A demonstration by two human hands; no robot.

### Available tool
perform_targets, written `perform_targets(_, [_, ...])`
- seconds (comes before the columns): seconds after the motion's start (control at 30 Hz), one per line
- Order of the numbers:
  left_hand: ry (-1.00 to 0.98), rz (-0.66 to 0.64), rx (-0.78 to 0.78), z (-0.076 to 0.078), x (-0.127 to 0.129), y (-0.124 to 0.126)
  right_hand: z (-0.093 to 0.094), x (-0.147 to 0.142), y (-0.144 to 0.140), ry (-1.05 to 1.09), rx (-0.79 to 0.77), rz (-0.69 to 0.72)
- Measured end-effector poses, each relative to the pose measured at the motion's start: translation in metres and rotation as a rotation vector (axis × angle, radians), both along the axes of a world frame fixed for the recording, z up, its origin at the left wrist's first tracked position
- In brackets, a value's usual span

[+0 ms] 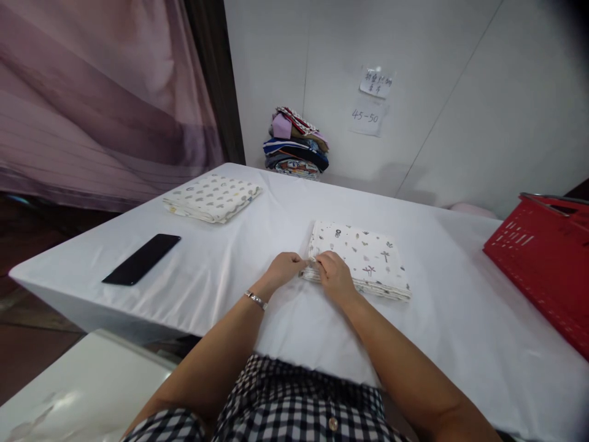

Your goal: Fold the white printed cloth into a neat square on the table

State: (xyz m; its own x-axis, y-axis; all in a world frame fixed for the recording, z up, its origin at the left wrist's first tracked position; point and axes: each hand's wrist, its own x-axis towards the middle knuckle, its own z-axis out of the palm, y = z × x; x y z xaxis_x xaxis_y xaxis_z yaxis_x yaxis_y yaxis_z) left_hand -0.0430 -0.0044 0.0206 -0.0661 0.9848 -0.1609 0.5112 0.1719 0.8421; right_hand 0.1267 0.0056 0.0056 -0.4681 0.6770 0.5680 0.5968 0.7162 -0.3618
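A folded white cloth with small dark prints [363, 255] lies on the white-covered table [276, 221], in front of me. My left hand [284, 270] pinches its near left corner, a bracelet on that wrist. My right hand [335, 276] rests on the same near edge, fingers closed on the fabric beside the left hand. Both hands meet at that corner.
A second folded printed cloth [212, 196] lies at the far left of the table. A black phone [142, 259] lies near the left edge. A stack of folded fabrics [297, 144] stands against the wall. A red plastic basket [545, 258] sits at the right.
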Motion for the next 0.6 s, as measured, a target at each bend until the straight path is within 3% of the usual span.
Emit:
perform_targets(0.33, [-0.034,0.022,0.010,-0.0068,0.0054,0.0010,-0.0035,-0.0006,0.0006,-0.162,0.017,-0.014])
perform_targets(0.6, [-0.208,0.027,-0.079,0.0014,0.0051,-0.0010,-0.0019,0.0019,-0.0031,-0.235,0.006,0.030])
